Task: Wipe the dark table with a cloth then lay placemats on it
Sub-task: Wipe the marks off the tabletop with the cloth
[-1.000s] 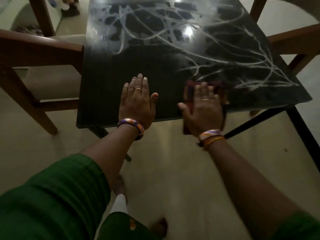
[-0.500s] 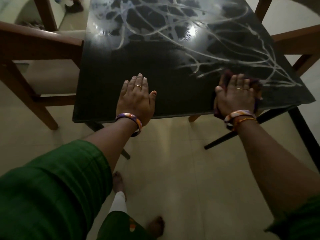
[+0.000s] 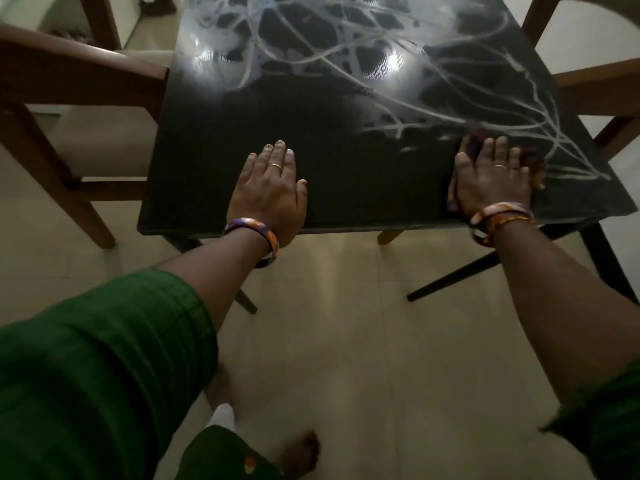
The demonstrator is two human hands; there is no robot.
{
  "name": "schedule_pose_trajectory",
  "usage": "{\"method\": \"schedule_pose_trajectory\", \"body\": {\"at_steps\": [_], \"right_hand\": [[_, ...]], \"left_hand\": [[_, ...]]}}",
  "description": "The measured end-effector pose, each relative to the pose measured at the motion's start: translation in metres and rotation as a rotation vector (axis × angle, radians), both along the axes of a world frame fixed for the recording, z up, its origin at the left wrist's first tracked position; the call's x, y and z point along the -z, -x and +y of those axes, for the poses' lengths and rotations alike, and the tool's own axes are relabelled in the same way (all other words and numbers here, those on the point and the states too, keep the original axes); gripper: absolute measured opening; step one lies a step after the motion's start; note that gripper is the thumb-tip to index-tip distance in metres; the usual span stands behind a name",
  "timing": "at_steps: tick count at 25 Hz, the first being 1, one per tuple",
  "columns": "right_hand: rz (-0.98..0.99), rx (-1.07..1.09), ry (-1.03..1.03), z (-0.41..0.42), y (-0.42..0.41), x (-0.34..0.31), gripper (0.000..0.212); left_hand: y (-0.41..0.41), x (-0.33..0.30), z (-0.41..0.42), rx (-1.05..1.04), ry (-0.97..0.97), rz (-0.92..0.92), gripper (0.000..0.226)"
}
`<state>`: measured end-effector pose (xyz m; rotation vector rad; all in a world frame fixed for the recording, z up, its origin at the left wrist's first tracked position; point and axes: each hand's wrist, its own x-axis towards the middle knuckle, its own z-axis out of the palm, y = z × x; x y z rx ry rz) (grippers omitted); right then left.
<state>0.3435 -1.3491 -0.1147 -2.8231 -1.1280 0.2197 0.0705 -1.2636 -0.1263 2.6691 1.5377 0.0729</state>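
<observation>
The dark glossy table (image 3: 363, 161) fills the upper middle of the head view, with pale streaks across its far half. My left hand (image 3: 270, 192) lies flat on the table near its front edge, fingers straight. My right hand (image 3: 491, 178) presses flat on a dark reddish cloth (image 3: 472, 140) near the front right corner; most of the cloth is hidden under the palm. No placemats are in view.
A wooden chair (image 3: 76, 84) stands against the table's left side and another chair (image 3: 602, 95) at the right. Black table legs (image 3: 457, 278) angle down to the pale tiled floor (image 3: 346, 341). My feet show below.
My right hand has slid the cloth to the right along the front edge, from the middle toward the right corner. My left hand has stayed in place.
</observation>
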Motion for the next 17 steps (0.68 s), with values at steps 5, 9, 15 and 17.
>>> {"method": "schedule_pose_trajectory", "body": {"at_steps": [5, 9, 15, 17], "right_hand": [[-0.011, -0.360, -0.077, 0.043, 0.107, 0.015, 0.061], [-0.003, -0.516, -0.063, 0.056, 0.113, 0.011, 0.062], [0.019, -0.001, 0.028, 0.011, -0.011, -0.004, 0.061], [0.006, -0.021, -0.003, 0.021, 0.018, -0.003, 0.061]], "left_hand": [[0.000, -0.002, 0.000, 0.014, 0.014, -0.003, 0.055], [0.000, -0.003, 0.000, 0.010, 0.015, 0.015, 0.055], [0.001, -0.002, 0.000, 0.005, 0.013, 0.014, 0.054], [0.000, -0.002, 0.001, 0.014, 0.012, 0.011, 0.054]]}}
